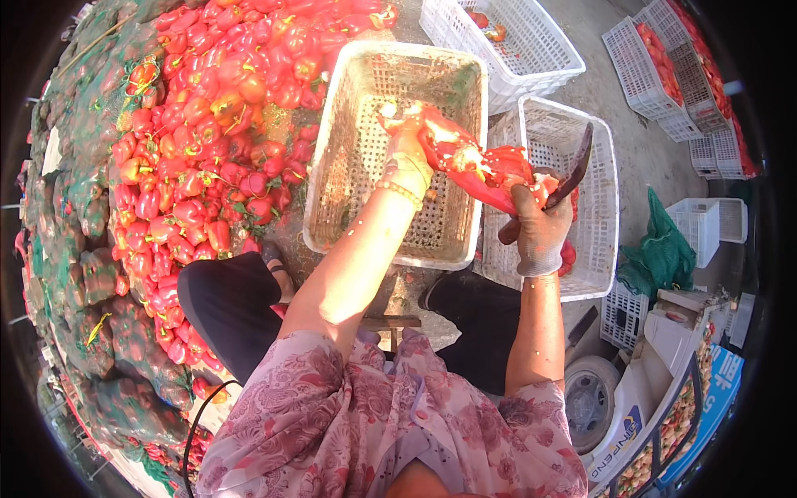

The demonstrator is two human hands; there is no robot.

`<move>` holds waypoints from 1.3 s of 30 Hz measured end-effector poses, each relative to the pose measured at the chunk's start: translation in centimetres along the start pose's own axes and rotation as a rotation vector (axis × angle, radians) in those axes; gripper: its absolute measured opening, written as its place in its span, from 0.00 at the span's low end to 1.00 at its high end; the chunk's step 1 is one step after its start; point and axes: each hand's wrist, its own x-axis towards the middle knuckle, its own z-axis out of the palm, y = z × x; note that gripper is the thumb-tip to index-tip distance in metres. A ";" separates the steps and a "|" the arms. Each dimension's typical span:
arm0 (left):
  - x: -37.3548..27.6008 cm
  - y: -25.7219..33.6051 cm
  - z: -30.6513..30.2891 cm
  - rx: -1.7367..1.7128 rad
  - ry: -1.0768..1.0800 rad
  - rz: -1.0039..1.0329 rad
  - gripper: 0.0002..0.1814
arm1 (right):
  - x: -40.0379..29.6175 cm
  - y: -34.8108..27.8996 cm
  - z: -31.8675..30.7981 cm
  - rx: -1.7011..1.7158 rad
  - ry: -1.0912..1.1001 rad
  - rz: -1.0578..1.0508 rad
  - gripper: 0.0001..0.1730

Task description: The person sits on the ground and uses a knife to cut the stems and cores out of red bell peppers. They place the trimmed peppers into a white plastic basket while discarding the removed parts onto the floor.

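Note:
My left hand [408, 152], bright in sunlight, holds a cut-open red bell pepper [464, 162] over a dirty white plastic crate [314, 180]. The pepper's pale core and seeds show. My right hand [542, 221], in a soiled work glove, grips a knife with a dark curved blade [576, 163] and touches the pepper's right end. Under this hand stands a second white crate [613, 205] with some red pepper pieces [567, 258] in it. Loose whole red peppers [193, 162] lie heaped to the left of the crates.
Green mesh sacks [81, 274] of peppers line the far left. Another white crate [498, 81] stands beyond, with a few pieces inside. Filled crates [647, 112] stand at the upper right. A green net [663, 249] and a wheeled vehicle [629, 404] are at the lower right.

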 end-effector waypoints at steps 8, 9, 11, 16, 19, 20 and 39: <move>-11.5 -13.6 3.4 0.801 -0.706 -0.697 0.47 | 4.2 -1.6 -17.1 0.308 0.259 -0.217 0.17; -11.1 -12.8 2.8 0.840 -0.689 -0.672 0.37 | 5.3 -0.8 -18.2 0.252 0.301 -0.260 0.16; -9.6 -10.4 1.3 1.114 -0.639 -0.520 0.23 | 5.9 0.6 -17.8 -0.111 0.552 -0.175 0.15; -4.7 8.3 -5.6 1.080 -0.209 0.360 0.07 | 7.6 2.9 -11.9 -0.306 0.370 -0.104 0.22; -1.7 20.5 -14.3 1.327 0.352 0.796 0.09 | 8.3 3.5 -8.2 -0.381 0.283 -0.105 0.24; -0.2 24.9 -20.3 1.530 0.587 0.821 0.12 | 8.8 4.1 -6.5 -0.396 0.206 -0.133 0.22; 9.2 31.6 -39.1 3.136 -0.029 0.615 0.06 | 9.5 7.6 9.6 -0.831 0.048 0.023 0.21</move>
